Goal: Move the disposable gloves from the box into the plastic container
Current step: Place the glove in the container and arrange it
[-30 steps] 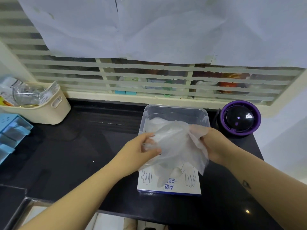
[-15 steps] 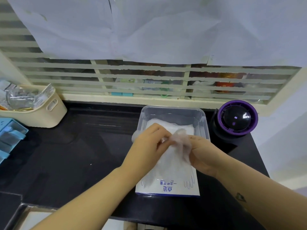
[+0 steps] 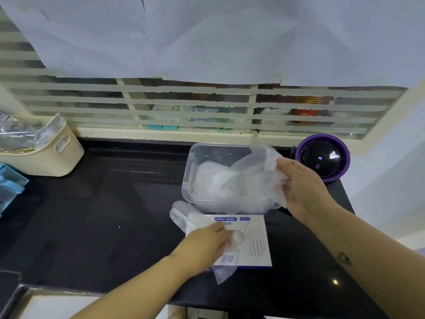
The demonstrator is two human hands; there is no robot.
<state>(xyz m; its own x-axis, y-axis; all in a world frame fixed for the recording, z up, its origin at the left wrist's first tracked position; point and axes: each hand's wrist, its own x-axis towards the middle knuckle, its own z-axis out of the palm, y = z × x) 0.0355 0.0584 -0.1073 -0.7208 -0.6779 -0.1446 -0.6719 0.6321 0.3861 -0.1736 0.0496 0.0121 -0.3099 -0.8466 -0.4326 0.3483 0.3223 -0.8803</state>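
Right hand (image 3: 303,187) pinches a thin clear glove (image 3: 257,164) between thumb and fingers; the glove spreads left from the fingertips, draped over the right side of the plastic container (image 3: 187,180). Pile of gloves (image 3: 213,178) lies inside the container, just left of the right fingers. Left hand (image 3: 207,242) is palm down on the glove box (image 3: 255,240), fingers curled round a second glove (image 3: 184,215); that glove bunches out beyond the knuckles toward the container's near-left corner, and a loose end hangs below the hand over the box's near edge. The box sits flat, touching or just short of the container's near wall, can't tell which. Black counter (image 3: 92,215) under everything. Purple round device (image 3: 322,157) just past the right fingertips. Cream basket (image 3: 57,155) and blue tray (image 3: 9,183) far left of the left hand.
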